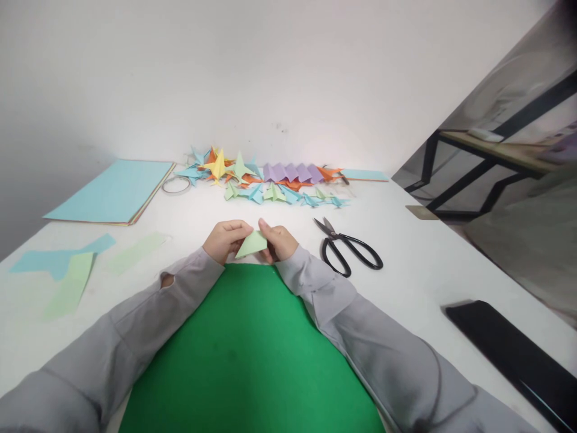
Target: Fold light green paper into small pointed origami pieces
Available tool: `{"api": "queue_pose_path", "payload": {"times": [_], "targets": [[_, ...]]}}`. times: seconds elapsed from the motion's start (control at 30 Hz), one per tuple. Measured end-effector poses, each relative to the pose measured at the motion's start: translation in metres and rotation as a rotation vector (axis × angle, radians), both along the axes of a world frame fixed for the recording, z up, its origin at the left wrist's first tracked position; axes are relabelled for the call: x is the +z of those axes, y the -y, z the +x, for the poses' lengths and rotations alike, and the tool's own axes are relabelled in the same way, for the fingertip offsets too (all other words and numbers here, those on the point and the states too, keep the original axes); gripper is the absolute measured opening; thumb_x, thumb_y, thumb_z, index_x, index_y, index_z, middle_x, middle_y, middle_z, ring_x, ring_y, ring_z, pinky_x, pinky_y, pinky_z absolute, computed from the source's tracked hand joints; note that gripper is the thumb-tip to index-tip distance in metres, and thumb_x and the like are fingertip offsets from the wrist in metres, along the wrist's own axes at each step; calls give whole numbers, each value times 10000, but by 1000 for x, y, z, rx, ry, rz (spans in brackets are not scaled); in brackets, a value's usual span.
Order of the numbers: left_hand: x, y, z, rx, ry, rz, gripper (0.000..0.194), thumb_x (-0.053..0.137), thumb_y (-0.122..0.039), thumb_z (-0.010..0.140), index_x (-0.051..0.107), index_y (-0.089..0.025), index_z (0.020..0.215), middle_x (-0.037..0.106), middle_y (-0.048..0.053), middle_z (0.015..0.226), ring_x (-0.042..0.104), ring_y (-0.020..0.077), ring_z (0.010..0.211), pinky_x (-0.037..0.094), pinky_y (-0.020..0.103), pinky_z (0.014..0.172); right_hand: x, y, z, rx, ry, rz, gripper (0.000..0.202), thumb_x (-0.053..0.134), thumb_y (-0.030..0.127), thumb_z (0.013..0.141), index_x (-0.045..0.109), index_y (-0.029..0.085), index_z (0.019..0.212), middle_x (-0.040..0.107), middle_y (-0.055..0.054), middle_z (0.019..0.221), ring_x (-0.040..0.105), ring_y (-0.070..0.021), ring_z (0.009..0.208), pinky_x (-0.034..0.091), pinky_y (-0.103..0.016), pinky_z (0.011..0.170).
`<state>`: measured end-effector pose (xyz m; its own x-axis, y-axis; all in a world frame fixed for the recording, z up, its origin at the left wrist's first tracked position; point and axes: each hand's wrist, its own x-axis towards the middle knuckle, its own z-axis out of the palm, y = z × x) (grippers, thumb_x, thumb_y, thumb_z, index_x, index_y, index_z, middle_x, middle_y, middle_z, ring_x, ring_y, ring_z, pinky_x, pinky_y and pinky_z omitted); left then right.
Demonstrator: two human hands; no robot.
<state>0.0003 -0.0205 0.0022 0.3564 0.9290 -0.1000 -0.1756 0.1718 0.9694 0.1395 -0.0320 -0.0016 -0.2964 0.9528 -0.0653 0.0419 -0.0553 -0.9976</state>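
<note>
A small piece of folded light green paper (pixel 252 243) is held between my two hands, just beyond the far edge of a green mat (pixel 256 349). My left hand (pixel 226 239) pinches it at the upper left edge. On the other side, my right hand (pixel 278 240) grips its right end, thumb on top and fingers curled beneath. The paper has a slanted, pointed lower left corner. Some fingertips are hidden behind it. Black-handled scissors (pixel 334 236) lie to the right of my right hand, blades parted and pointing away.
Folded paper figures (pixel 219 166) in several colours line the wall, beside a purple pleated row (pixel 293 173). At left lie a coloured paper stack (pixel 112 189), a tape roll (pixel 176 184), blue scraps (pixel 45 260) and green strips (pixel 72 282). A black object (pixel 509 355) sits at right.
</note>
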Motion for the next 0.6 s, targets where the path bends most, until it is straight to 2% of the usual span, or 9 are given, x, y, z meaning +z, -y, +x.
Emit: {"api": "queue_pose_path", "payload": {"times": [0.07, 0.17, 0.27, 0.5, 0.6], "targets": [[-1, 0, 0, 3, -39, 39, 281, 709, -358, 553, 559, -122, 573, 457, -48, 404, 378, 50, 365, 250, 187, 379, 1, 0, 0, -38, -10, -31, 646, 417, 706, 674, 425, 180, 299, 342, 27, 220, 315, -56, 234, 213, -227, 304], [-4, -2, -2, -8, -111, 148, 319, 694, -403, 574, 552, -118, 559, 401, -63, 387, 317, 37, 365, 206, 188, 387, 0, 0, 0, -41, -4, -14, 563, 511, 684, 622, 490, 170, 393, 363, 50, 239, 299, -53, 232, 180, -219, 284], [-8, -4, -3, -37, -129, 186, 353, 685, -435, 576, 512, -128, 558, 425, -56, 436, 347, 46, 403, 229, 192, 412, -2, 0, 0, -17, 36, 26, 529, 555, 675, 582, 517, 162, 455, 387, 63, 261, 286, -45, 231, 169, -206, 276], [-8, -7, -5, -47, -141, 245, 375, 673, -441, 591, 454, -139, 551, 409, -64, 461, 343, 41, 424, 246, 181, 422, 0, 4, -1, -37, 53, 39, 469, 565, 610, 640, 549, 154, 531, 403, 67, 290, 319, -50, 261, 208, -193, 297], [-7, -5, -4, -32, -123, 214, 380, 671, -446, 597, 443, -146, 550, 424, -64, 433, 354, 41, 383, 243, 176, 390, 1, 5, -3, -54, 6, 54, 470, 558, 615, 646, 558, 154, 548, 403, 68, 303, 319, -54, 278, 212, -199, 307]]}}
